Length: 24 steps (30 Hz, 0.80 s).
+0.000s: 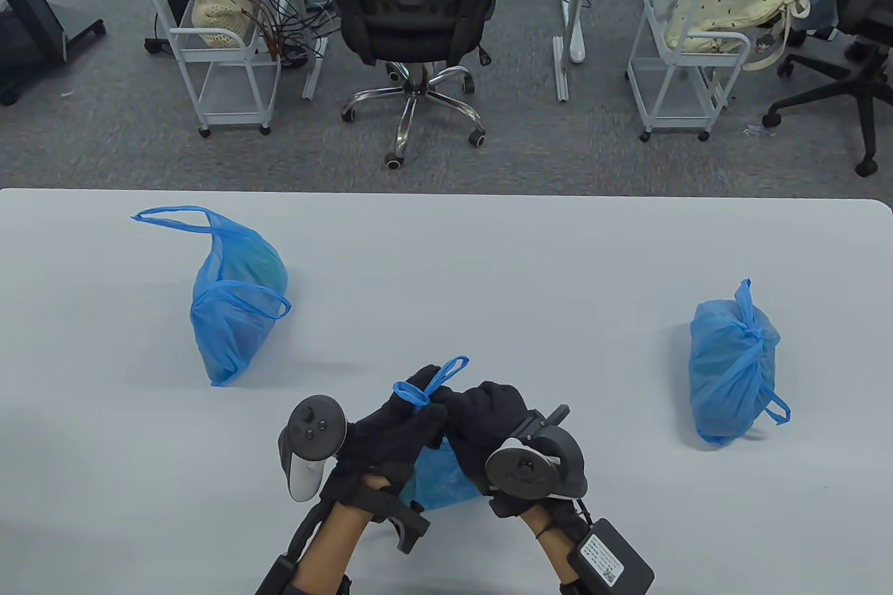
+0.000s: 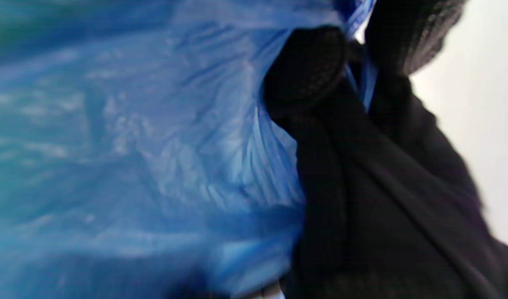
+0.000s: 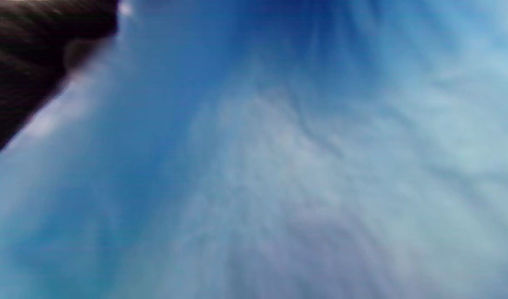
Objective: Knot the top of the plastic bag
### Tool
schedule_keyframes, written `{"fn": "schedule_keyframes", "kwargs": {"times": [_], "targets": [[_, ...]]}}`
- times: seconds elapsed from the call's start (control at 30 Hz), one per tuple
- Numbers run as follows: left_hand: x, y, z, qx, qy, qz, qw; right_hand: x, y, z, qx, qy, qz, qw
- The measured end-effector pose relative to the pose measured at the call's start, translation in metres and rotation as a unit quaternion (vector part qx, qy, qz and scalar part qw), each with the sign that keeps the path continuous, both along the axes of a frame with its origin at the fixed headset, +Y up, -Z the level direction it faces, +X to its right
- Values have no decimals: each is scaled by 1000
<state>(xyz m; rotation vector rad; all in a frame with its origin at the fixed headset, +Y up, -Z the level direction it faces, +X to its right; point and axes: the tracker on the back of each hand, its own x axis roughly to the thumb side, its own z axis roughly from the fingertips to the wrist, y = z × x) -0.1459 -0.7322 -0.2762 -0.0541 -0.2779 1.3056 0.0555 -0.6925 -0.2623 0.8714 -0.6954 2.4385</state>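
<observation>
Three blue plastic bags sit on the pale grey table (image 1: pixel 488 260), which fills the near half of the table view, with office carpet, a black swivel chair (image 1: pixel 413 2) and two white wire carts (image 1: pixel 216 51) beyond its far edge.

Largest of the bags is the untied bag (image 1: pixel 237 302) at the far left, lying on its side with both handle loops loose and open. At the right lies the tied bag (image 1: pixel 732 365), its top gathered into a knot with a small loop trailing at its near right. Both lie well apart from the hands.

At the near centre, the middle bag (image 1: pixel 443 476) is mostly hidden beneath and between the two gloves; its blue film also fills the left wrist view (image 2: pixel 146 158) and almost all of the blurred right wrist view (image 3: pixel 278 166).

Next, the left hand (image 1: pixel 391 434) and right hand (image 1: pixel 488 424) press together over that bag's top, both closed on its twisted handles. A black glove (image 2: pixel 361 174) fills the right side of the left wrist view, with a strip of blue plastic pinched between two fingers (image 2: pixel 307 66). Exactly which strand each hand grips cannot be told.

Smallest, a handle loop (image 1: pixel 436 379) sticks up from between the gloves, pointing far and slightly right, with a tight twist of plastic at its base.
</observation>
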Motion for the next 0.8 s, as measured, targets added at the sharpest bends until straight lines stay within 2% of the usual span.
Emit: {"fn": "schedule_keyframes", "kwargs": {"times": [0.43,0.57,0.63,0.8], "targets": [[-9,-5,-7,-26,-39,97,994,7,9,1,-43,-1,-63,997],[-5,-8,-8,-35,-87,118,989,7,9,7,-12,-38,-56,998],[-3,-6,-7,-34,-90,116,989,9,9,6,-7,-39,-56,998],[0,-4,-7,-27,-97,99,990,24,6,0,-52,-6,-98,994]]}}
